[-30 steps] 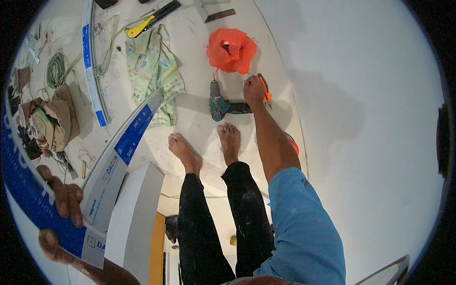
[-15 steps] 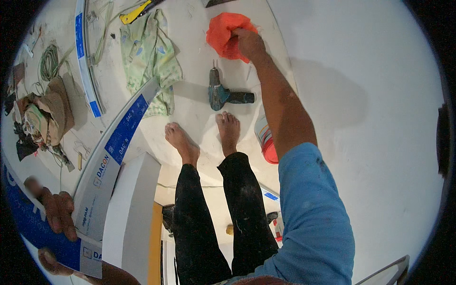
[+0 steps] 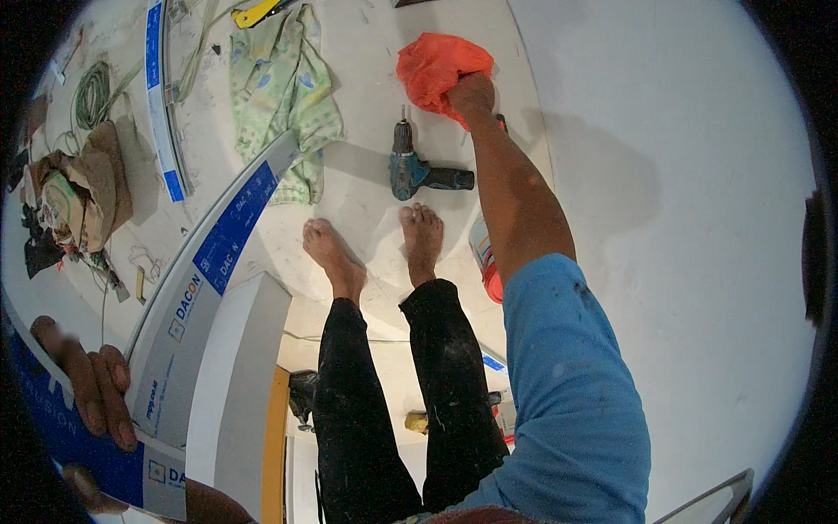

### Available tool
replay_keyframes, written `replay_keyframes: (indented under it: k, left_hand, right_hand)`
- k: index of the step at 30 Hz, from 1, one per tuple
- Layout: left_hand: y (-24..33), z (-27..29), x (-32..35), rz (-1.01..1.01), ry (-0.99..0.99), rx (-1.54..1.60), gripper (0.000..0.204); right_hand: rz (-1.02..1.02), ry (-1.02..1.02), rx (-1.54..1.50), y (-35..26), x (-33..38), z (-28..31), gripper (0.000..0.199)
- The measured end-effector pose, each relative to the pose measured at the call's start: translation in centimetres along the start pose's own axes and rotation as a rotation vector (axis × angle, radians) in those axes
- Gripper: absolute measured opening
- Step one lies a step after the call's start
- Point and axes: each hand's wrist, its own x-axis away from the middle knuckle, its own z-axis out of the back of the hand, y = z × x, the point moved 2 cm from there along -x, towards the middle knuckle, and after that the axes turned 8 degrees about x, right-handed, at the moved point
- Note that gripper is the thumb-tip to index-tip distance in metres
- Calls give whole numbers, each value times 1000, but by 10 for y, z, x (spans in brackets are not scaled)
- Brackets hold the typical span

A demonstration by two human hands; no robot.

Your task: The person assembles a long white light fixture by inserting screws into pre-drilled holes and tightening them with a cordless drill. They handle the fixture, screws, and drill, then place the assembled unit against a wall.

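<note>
My right hand [image 3: 471, 93] is stretched forward and closed on the edge of a crumpled orange plastic bag [image 3: 429, 63] lying on the white surface. Just below it lies a teal and black cordless drill [image 3: 417, 172], untouched, in front of my bare feet [image 3: 375, 240]. At the lower left, my left hand [image 3: 98, 391] grips a long blue and white profile strip [image 3: 218, 253] that runs diagonally up toward the middle.
A pale green patterned cloth [image 3: 281, 87] lies left of the drill. A second blue and white strip [image 3: 161, 105], a coiled cable [image 3: 89, 94] and brown bags [image 3: 83, 188] are at the far left. A yellow tool [image 3: 253, 12] lies at the top edge. A red and white container [image 3: 485, 262] stands by my right leg.
My right hand left the spot beside the drill, moved forward to the orange bag and closed on it. The left hand kept its hold on the strip.
</note>
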Motion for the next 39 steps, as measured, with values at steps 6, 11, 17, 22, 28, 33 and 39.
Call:
replay_keyframes:
  k: [6, 11, 17, 22, 28, 33, 39]
  left_hand:
    - [-9, 6, -2, -40, -92, -19, 105]
    - [-16, -43, -16, -174, 314, 26, 100]
    - [-26, -39, -24, -135, 218, 208, 99]
    - [-40, -30, -7, -78, 301, 301, 79]
    - [-21, -42, -13, -168, 192, 243, 71]
    - [-35, -48, -31, -223, 239, 169, 85]
    - [-24, -47, -24, -180, 245, 160, 92]
  right_hand:
    - [-68, -39, -352, 1, -10, 38, 23]
    - [-225, -119, -977, 16, 18, 81, 14]
    - [-378, -251, -1283, 5, 104, 164, 29]
    - [153, -64, -618, -74, 223, 284, 26]
    - [605, -139, -370, -223, 389, 445, 18]
    - [992, -147, -349, -292, 438, 475, 16]
    - [1061, -204, -317, -323, 444, 446, 13]
